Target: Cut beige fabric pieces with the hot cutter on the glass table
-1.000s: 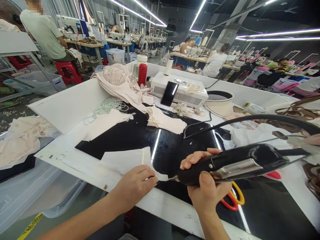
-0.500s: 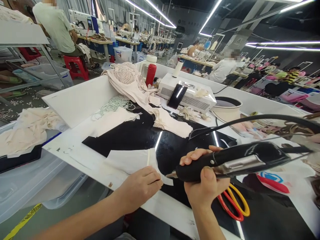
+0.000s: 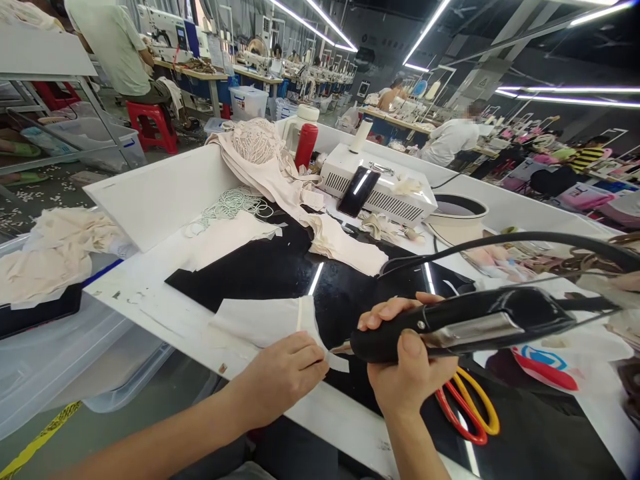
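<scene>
Your right hand wraps the black handheld tool; its grip is closed around the body near the front end. The palm side is hidden behind the tool. The tool points left, and its narrow tip is partly blurred; contact with the fabric edge cannot be confirmed.

Your left hand has a narrow grip, fingers together on the white fabric piece. The fingertip undersides are hidden. The piece lies flat in front of you, partly on the black sheet and partly on the white surface; a short end shows right of your fingers, below the tip.

Red-and-yellow handles lie beside your right wrist, partly covered; the portion beyond them is not visible. The cable arcs above the tool and leaves at the right edge.

Farther out, a beige fabric stack rests on the sheet. A phone leans against the white vented box. Background faces are obscured or cropped.
</scene>
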The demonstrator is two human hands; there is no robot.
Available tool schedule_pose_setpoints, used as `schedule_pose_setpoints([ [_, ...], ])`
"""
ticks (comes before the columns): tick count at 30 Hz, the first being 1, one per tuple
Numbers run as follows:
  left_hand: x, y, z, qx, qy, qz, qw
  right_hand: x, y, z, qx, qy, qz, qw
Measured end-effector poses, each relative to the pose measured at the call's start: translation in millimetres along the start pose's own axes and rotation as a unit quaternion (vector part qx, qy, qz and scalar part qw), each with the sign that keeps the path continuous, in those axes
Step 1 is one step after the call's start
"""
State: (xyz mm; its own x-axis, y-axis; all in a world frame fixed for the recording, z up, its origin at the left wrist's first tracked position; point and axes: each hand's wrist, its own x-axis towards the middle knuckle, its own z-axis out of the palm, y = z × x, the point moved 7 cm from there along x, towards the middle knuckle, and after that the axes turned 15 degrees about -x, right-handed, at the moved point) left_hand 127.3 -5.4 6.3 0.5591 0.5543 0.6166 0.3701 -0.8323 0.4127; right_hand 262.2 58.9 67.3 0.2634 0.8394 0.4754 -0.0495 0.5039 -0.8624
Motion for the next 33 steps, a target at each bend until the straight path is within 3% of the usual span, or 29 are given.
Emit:
schedule_pose_setpoints([
  [11, -4.1, -2.0, 3.2, -0.006, -0.014, -0.01, 1.0, -1.4, -4.5, -18.9, -0.025, 0.034, 0.002, 0.999],
  [33, -2.8, -1.1, 1.1, -0.011, -0.015, -0.015, 1.0, -14.0, -5.5, -2.9, 0.017, -0.008, -0.018, 1.0],
])
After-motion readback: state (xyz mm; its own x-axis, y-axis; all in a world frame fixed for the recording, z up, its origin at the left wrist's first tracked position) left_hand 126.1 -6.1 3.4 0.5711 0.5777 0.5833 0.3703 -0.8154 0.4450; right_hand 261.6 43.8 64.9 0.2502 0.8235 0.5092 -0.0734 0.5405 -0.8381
